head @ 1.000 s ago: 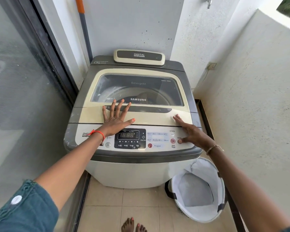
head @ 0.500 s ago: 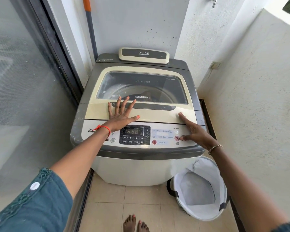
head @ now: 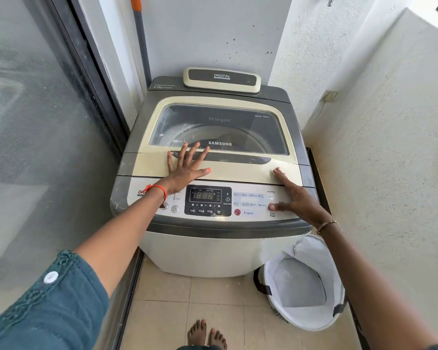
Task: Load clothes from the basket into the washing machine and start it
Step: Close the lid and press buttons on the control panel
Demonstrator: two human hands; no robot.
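A cream and grey top-loading washing machine (head: 220, 253) stands ahead with its glass lid (head: 238, 127) down. My left hand (head: 187, 168) lies flat on the front strip of the lid, fingers spread. My right hand (head: 295, 195) rests on the control panel (head: 250, 202), its thumb on the red start/pause button (head: 271, 205), the other fingers spread toward the lid. The display (head: 204, 195) reads 18:88. A white-lined laundry basket (head: 306, 284) sits on the floor at the right of the machine, with no clothes visible inside.
A glass sliding door (head: 36, 147) runs along the left. A rough white wall (head: 395, 173) closes the right side. A broom handle (head: 141, 39) leans in the back corner. My bare feet (head: 206, 334) stand on the beige tiles before the machine.
The view has shifted slightly, and the machine sits more to the right in frame. My right thumb has moved onto the start/pause button. My left hand stays flat on the lid.
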